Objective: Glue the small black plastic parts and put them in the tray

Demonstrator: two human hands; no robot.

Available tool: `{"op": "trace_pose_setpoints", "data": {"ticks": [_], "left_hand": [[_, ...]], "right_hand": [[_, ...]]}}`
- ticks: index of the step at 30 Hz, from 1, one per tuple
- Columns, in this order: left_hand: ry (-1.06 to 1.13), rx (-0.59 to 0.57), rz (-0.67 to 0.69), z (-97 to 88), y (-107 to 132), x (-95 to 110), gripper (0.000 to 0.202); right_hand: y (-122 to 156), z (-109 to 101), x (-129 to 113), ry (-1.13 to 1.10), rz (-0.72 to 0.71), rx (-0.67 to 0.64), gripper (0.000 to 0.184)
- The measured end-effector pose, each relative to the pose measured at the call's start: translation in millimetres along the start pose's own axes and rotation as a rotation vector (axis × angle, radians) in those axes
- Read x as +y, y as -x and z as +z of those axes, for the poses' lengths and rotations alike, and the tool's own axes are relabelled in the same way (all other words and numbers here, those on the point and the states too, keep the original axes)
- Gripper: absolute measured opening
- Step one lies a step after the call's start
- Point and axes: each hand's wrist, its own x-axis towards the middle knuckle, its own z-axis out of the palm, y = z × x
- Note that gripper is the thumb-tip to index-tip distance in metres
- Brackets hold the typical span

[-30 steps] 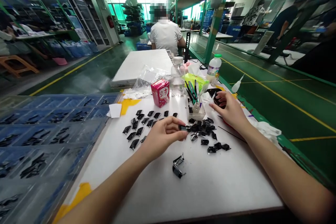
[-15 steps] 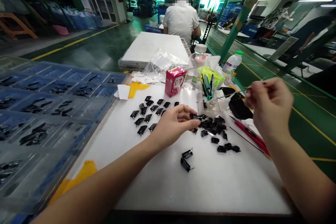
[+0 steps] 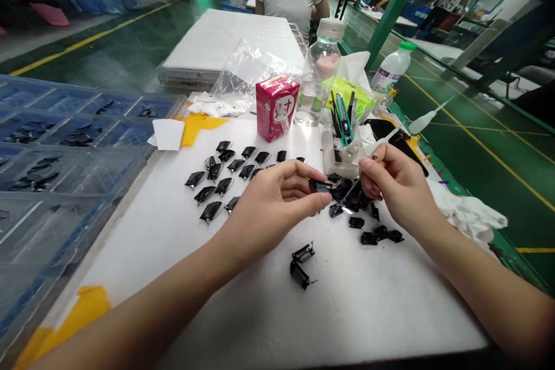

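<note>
The left hand (image 3: 273, 199) pinched a small black part (image 3: 321, 186) above the white worktop (image 3: 368, 306). The right hand (image 3: 396, 188) held a thin tool (image 3: 368, 165) just beside it, over loose black pieces (image 3: 377, 236).

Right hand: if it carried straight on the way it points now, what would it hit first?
Likely the small black part pinched in the left hand: the right hand and its thin tool aim left at it. Depth is unclear; the tip may first meet the pile of black parts below.
</note>
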Motion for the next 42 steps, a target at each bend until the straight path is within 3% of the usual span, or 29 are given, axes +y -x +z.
{"op": "trace_pose_setpoints", "data": {"ticks": [10,29,32,38,40,42], "left_hand": [[0.005,0.032,-0.01,0.4,1,4,0.021],[-0.025,0.034,-0.004,-0.7,0,3,0.023],[-0.042,0.039,0.007,-0.7,0,2,0.02],[-0.06,0.017,0.002,-0.8,2,0,0.019],[-0.058,-0.001,-0.007,-0.6,1,-1,0.019],[-0.049,-0.013,-0.007,-0.6,0,-1,0.019]], "right_hand": [[-2,-8,-7,0.044,-0.054,0.077,0.037],[-4,-12,-7,0.002,-0.113,0.085,0.031],[-4,-16,-10,0.004,-0.178,0.137,0.028],[-12,-24,-23,0.041,-0.464,0.437,0.023],[-17,-21,-21,0.117,-0.482,0.422,0.022],[-20,-17,-18,0.212,-0.436,0.328,0.019]]}}
